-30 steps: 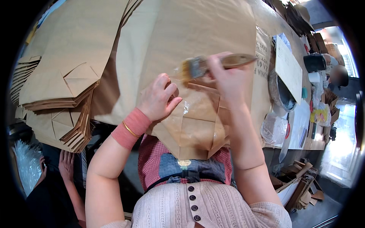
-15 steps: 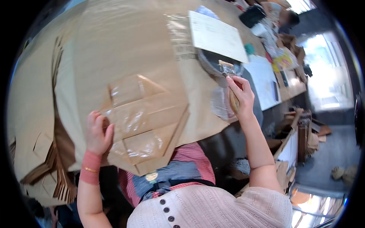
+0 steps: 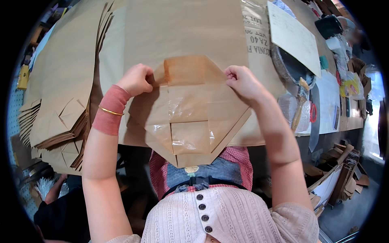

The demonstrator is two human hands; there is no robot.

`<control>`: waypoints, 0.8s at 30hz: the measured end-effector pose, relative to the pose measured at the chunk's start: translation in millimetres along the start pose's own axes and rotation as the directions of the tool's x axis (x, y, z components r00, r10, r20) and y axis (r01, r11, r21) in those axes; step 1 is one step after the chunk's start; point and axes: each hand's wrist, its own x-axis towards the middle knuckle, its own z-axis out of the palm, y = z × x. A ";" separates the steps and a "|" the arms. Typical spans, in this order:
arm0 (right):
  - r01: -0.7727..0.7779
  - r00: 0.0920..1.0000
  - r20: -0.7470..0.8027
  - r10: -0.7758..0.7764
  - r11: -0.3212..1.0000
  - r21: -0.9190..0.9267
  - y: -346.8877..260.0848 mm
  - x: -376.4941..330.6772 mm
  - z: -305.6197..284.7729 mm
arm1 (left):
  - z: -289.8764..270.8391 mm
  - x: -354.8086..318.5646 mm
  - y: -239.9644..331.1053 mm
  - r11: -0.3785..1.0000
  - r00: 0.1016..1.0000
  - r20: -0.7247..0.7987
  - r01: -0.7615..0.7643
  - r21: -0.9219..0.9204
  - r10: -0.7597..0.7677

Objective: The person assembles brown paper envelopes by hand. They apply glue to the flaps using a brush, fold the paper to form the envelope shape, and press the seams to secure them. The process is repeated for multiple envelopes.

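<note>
A large brown paper bag point(image 3: 190, 135) lies in front of me, its near end folded into an angular, many-sided bottom. Shiny wet-looking patches cover the folded panels. My left hand point(image 3: 139, 79) is closed, thumb against fingers, on the left edge of the folded part. On the opposite edge my right hand point(image 3: 242, 83) pinches the paper the same way. A brush point(image 3: 302, 99) rests at the near rim of a dark basin point(image 3: 279, 60) on the right, out of both hands. A pale board point(image 3: 292, 34) covers part of the basin.
Stacked brown paper bags point(image 3: 67, 77) with folded ends fill the table's left side. Red-handled scissors point(image 3: 313, 112), white sheets point(image 3: 327, 95) and a yellow plastic bag point(image 3: 352, 87) lie right. Another person's arm point(image 3: 56, 190) shows at lower left. Cardboard pieces point(image 3: 338, 174) stand low at right.
My right hand has let go of the brush, now resting by the basin, and moved left onto the bag's folded edge. My left hand has closed on the opposite edge. The view has shifted.
</note>
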 end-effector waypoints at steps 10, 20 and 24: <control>0.547 0.798 0.262 -0.543 0.468 -0.695 -5.4 -61.9 14.1 | 80.3 -69.4 -19.8 0.633 0.726 -0.297 -0.240 0.736 0.621; 0.563 0.823 0.166 -0.544 0.740 -0.369 -6.7 -102.6 9.5 | 67.0 -99.1 9.7 0.860 0.882 -0.001 -0.459 0.225 0.471; 0.384 0.921 0.111 -0.373 0.825 -0.415 4.1 -143.4 28.1 | 66.9 -101.6 2.2 0.877 0.877 0.018 -0.480 -0.031 0.480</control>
